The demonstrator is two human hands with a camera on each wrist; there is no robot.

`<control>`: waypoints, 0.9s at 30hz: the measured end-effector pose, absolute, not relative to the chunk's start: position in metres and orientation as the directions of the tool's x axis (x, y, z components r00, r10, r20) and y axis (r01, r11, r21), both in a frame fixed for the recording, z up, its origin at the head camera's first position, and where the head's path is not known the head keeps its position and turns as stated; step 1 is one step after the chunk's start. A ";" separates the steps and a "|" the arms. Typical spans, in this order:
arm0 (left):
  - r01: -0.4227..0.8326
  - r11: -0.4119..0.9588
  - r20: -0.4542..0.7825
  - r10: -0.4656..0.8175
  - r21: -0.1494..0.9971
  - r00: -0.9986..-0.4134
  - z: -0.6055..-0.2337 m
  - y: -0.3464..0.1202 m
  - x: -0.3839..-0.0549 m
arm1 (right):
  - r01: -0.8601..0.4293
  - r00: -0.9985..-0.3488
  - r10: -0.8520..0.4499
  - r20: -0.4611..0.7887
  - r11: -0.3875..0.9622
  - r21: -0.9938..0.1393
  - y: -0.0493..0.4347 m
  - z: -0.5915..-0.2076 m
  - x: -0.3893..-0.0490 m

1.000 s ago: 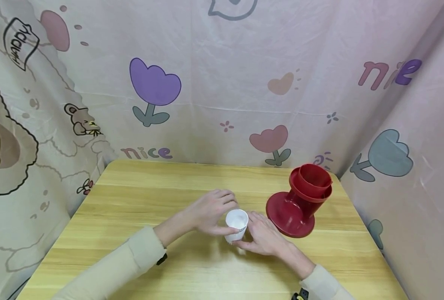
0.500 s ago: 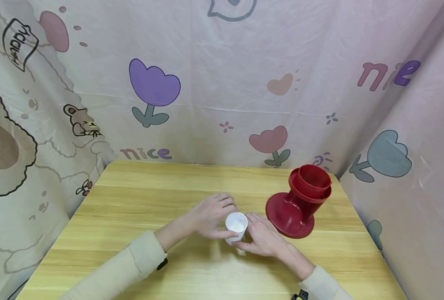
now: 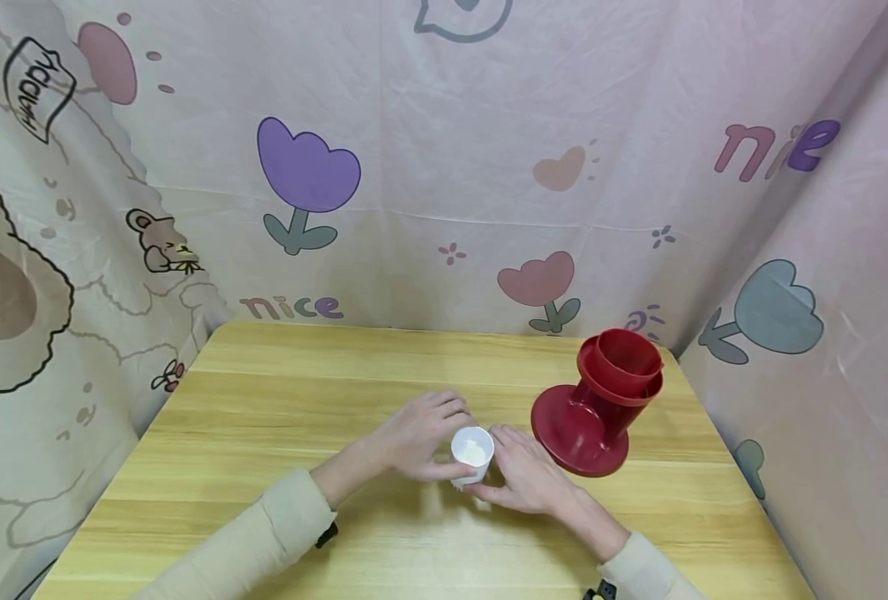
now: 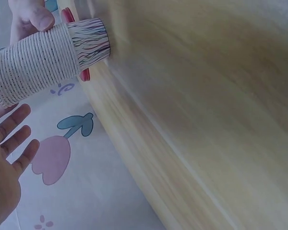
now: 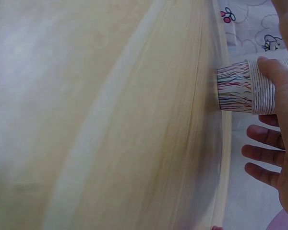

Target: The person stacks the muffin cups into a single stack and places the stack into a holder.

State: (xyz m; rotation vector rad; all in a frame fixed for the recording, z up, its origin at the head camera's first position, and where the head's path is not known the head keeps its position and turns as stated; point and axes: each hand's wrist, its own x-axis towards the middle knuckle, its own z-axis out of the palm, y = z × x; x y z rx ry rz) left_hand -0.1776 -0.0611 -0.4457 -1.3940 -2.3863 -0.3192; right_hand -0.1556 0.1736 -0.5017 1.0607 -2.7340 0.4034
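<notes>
A tall stack of nested white paper cups [image 3: 473,451] stands between both hands, its mouth up. In the left wrist view, thin coloured streaks mark the bottom cup of the paper cup stack [image 4: 91,43], and the rims above form close ridges. My left hand [image 3: 423,439] holds the top of the stack, thumb across the near side of the rim. Lower down, my right hand [image 3: 524,472] grips the stack between thumb and index finger; its other fingers spread apart in the right wrist view. The stack's base is right at the tabletop.
To the right stands a red plastic piece [image 3: 601,417] with a wide round base and an open, cup-like top. The light wooden table [image 3: 301,367] is bordered by a printed curtain [image 3: 413,167] at the back and sides.
My left hand and the top rim of the cup stack have come down slightly, toward me in the head view. The right hand stays nearly still, as does the red piece.
</notes>
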 end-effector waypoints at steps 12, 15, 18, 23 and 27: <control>0.871 0.487 0.424 0.778 0.058 -0.463 -0.453 -0.060 -0.177 | -0.686 -0.723 -0.633 0.277 0.707 -0.173 0.174 -0.502 -0.156; 0.866 0.493 0.420 0.772 0.081 -0.478 -0.453 -0.060 -0.176 | -0.689 -0.720 -0.636 0.279 0.704 -0.174 0.174 -0.502 -0.155; 0.855 0.510 0.408 0.764 0.093 -0.500 -0.453 -0.060 -0.174 | -0.691 -0.718 -0.639 0.277 0.702 -0.173 0.173 -0.503 -0.155; 0.835 0.539 0.389 0.750 0.109 -0.535 -0.453 -0.060 -0.172 | -0.690 -0.720 -0.639 0.272 0.703 -0.173 0.173 -0.503 -0.156; 0.826 0.548 0.384 0.741 0.128 -0.551 -0.456 -0.060 -0.171 | -0.691 -0.718 -0.641 0.272 0.705 -0.162 0.174 -0.505 -0.156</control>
